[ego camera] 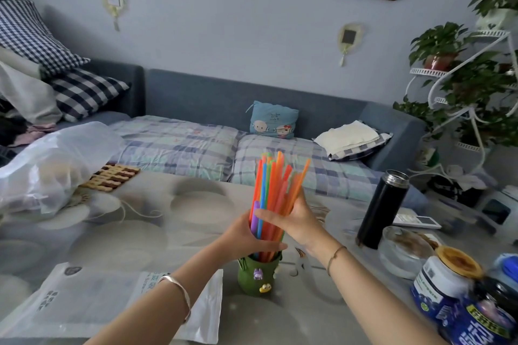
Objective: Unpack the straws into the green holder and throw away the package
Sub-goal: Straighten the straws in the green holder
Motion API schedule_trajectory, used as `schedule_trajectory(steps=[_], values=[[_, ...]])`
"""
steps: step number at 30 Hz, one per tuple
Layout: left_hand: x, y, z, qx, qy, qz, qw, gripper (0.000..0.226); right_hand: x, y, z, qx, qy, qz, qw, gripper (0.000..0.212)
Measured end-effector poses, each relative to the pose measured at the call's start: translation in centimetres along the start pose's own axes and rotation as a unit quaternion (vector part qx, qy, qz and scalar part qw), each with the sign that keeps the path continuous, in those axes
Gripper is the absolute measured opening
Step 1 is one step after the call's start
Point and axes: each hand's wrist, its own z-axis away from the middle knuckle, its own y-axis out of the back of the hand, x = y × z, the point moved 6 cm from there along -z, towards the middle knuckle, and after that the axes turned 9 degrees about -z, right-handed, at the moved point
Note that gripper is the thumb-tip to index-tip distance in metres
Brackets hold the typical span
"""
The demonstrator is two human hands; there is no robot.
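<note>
Straws (273, 196): standing in my green cup (258, 277), light, bendy, slippery.
Left hand (246, 235): wrapped round the bunch.
Right hand (294, 218): wrapped too.
Hold: I'd squeeze the middle softly.
Bag (92, 302): flat beside cup.

The straws' (276, 193) middle lengths are hidden behind both hands, and their lower ends vanish inside the holder (258, 277). The left forearm covers part of the package (92, 302), whose print is too small to read. At lower right, the jars (462, 302) are blurred and cut by the frame edge.
</note>
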Motion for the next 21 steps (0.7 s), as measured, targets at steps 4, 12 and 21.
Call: schedule_trajectory(steps=[4,12,21], values=[[0.1,-0.1,-0.4,0.023,-0.021,-0.018,0.999,0.062,-1.1,-1.3,-1.3,0.058,0.055,0.078,0.994,0.098],[0.3,0.4,-0.2,0.065,-0.015,0.026,0.997,0.054,-2.6,-1.7,-0.9,0.084,0.126,0.058,0.987,0.111],[-0.2,0.5,0.3,0.033,0.024,0.05,0.998,0.057,-5.0,1.0,0.8,0.103,0.169,0.052,0.979,0.109]])
